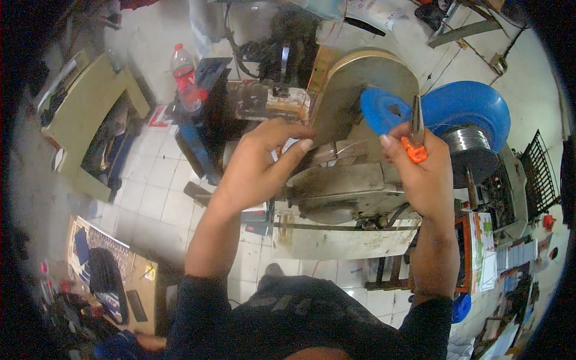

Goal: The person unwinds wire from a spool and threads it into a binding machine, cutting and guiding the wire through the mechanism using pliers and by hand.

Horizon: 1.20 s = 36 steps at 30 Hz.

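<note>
My right hand (423,171) is closed around a pair of pliers with orange grips (414,151), their metal jaws (417,114) pointing up. My left hand (264,157) is bent in a pinch, thumb and forefinger close together; whatever lies between them is too fine to make out. Between my hands a thin wire (351,147) shows faintly over the grey machine (336,186). Just beyond my right fingers is a blue disc (384,110). To the right of that hand sits a spool of silvery wire (465,144) with a large blue flange (480,108).
A plastic bottle with a red label (185,78) stands at the far left of the machine. Further left is a beige cabinet-like frame (90,114). A cluttered wooden table (144,276) is at the lower left. On the right are a black grille (540,171) and stacked papers (485,240).
</note>
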Each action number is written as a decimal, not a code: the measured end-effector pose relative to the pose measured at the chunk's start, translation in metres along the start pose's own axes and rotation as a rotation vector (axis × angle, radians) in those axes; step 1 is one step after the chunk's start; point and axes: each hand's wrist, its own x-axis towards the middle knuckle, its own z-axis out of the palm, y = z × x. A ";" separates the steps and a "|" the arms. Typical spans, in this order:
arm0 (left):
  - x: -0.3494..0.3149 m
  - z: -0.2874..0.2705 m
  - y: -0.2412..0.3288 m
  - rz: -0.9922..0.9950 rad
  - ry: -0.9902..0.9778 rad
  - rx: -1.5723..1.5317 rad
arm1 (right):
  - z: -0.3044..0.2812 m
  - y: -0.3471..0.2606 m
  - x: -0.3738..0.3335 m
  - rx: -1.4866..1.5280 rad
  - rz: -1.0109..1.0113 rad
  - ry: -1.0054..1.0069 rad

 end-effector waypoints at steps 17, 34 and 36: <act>-0.014 0.010 0.008 0.069 0.022 0.024 | 0.002 0.005 -0.007 0.021 0.008 0.031; -0.007 0.000 0.015 0.252 0.004 0.202 | 0.006 -0.016 -0.007 -0.191 -0.055 -0.116; -0.007 -0.001 0.019 0.265 0.000 0.218 | 0.007 -0.020 -0.005 -0.203 -0.052 -0.122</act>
